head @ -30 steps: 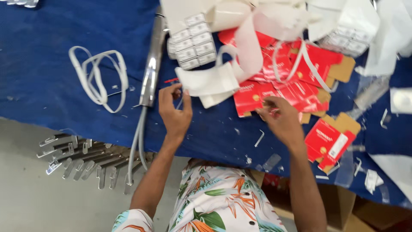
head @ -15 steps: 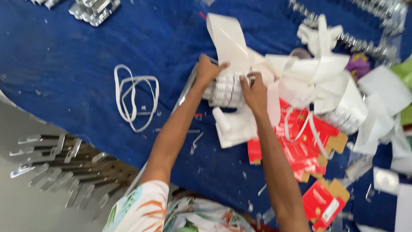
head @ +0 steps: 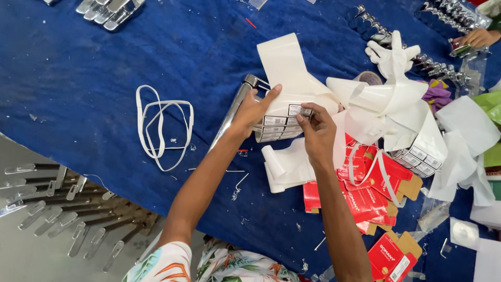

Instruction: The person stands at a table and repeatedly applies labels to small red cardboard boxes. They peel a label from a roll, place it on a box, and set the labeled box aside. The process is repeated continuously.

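Observation:
My left hand (head: 253, 110) grips the left edge of a white sheet of small printed labels (head: 276, 125). My right hand (head: 317, 131) pinches one label near the sheet's right edge. The sheet's long white backing strip (head: 287, 65) curls up and away above both hands. A long chrome bar (head: 232, 112) lies on the blue cloth just under my left wrist. Flat red cartons (head: 368, 196) are piled on the cloth to the right of my right forearm.
Loose white backing strips (head: 396, 99) heap up at the right, and a looped white band (head: 159, 128) lies at the left. Chrome parts (head: 107, 9) sit at the far left and several chrome clips (head: 57, 209) hang below the table edge. Another person's hand (head: 477, 37) works at the far right.
Both my hands moved up from the red cartons to the label sheet and took hold of it. The view shifted so the cartons now lie lower right.

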